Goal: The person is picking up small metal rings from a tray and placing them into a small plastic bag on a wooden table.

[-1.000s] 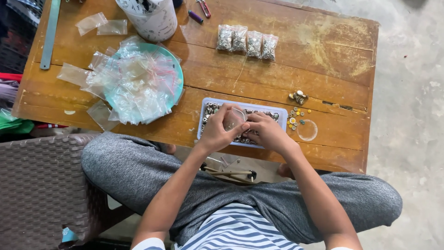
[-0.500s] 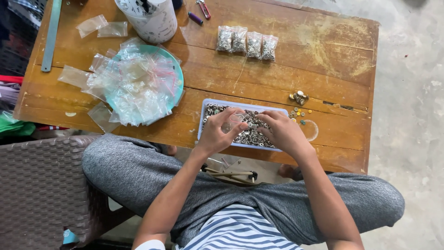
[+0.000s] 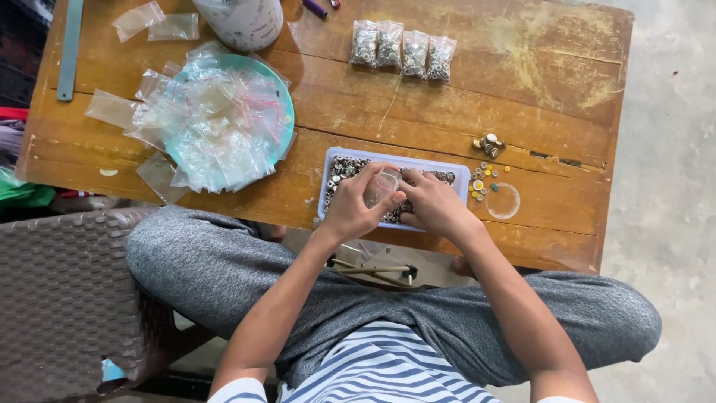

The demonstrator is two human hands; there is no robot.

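Both hands were over the shallow pale-blue tray (image 3: 328, 175) of small metal buttons sitting near the front edge of the wooden bench (image 3: 447, 104). The left hand (image 3: 356, 209) was pinching a small clear bag (image 3: 380, 186) between thumb and fingers, right above the tray, and the right hand (image 3: 432, 205) was closed on the other side of that same bag, so the two hands were pretty much touching. Couldn't tell what was in the bag, too small to see. Just right of the tray there was a little scatter of loose buttons (image 3: 483, 183). Further back, four filled bags (image 3: 403, 54) lay in a row. Off to the left, a teal plate (image 3: 282, 112) was heaped with empty clear bags (image 3: 209, 127), and a white tub (image 3: 242, 21) stood behind it.
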